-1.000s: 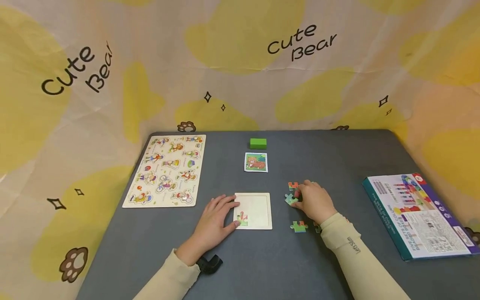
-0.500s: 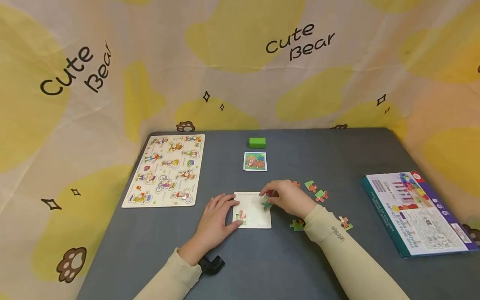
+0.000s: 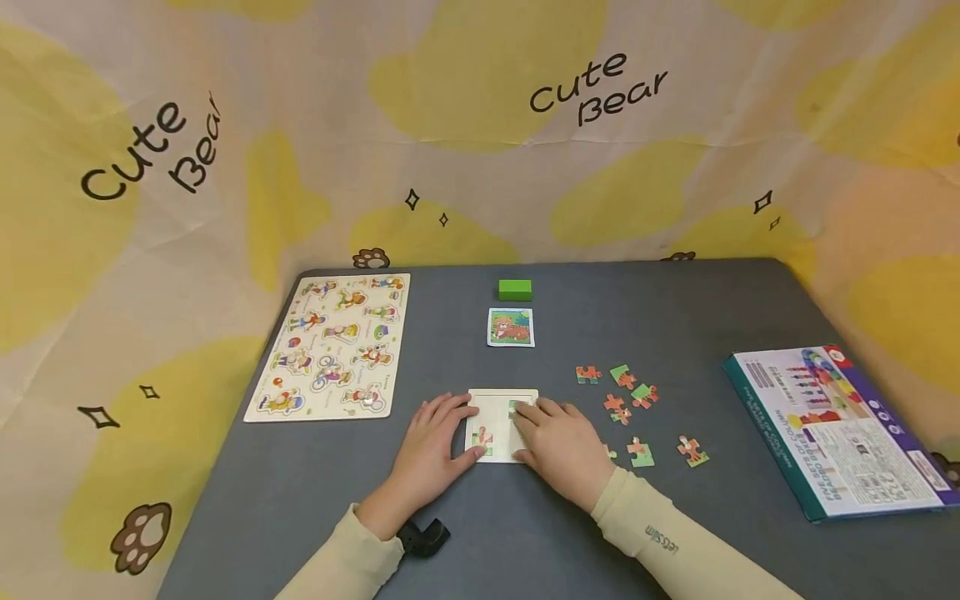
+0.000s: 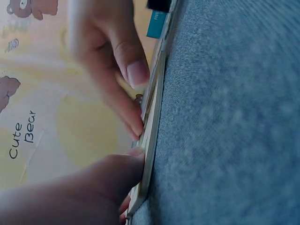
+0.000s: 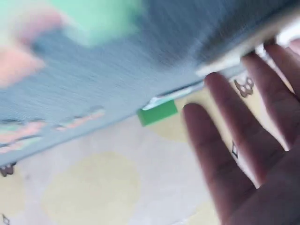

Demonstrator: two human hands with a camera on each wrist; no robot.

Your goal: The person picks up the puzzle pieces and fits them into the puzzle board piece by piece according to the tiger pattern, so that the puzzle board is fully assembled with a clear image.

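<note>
On the table (image 3: 525,546), the puzzle tray (image 3: 491,408) is touched at left by the spread left hand (image 3: 429,450); its upper-right piece (image 3: 513,409) is partly covered by the right hand (image 3: 562,446), fingers straightened.

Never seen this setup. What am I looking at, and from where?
No machine: a person's bare left hand and right hand work at a table. One picture comes from a head-worn camera looking forward and down, the others from a camera on each wrist. On the table lie a pale tray, jigsaw pieces to its right, a card and a block behind it, a board at left and a box at right. The left hand rests on the tray's left edge; the right hand's fingers partly cover a green piece in it, apparently pressing it.
</note>
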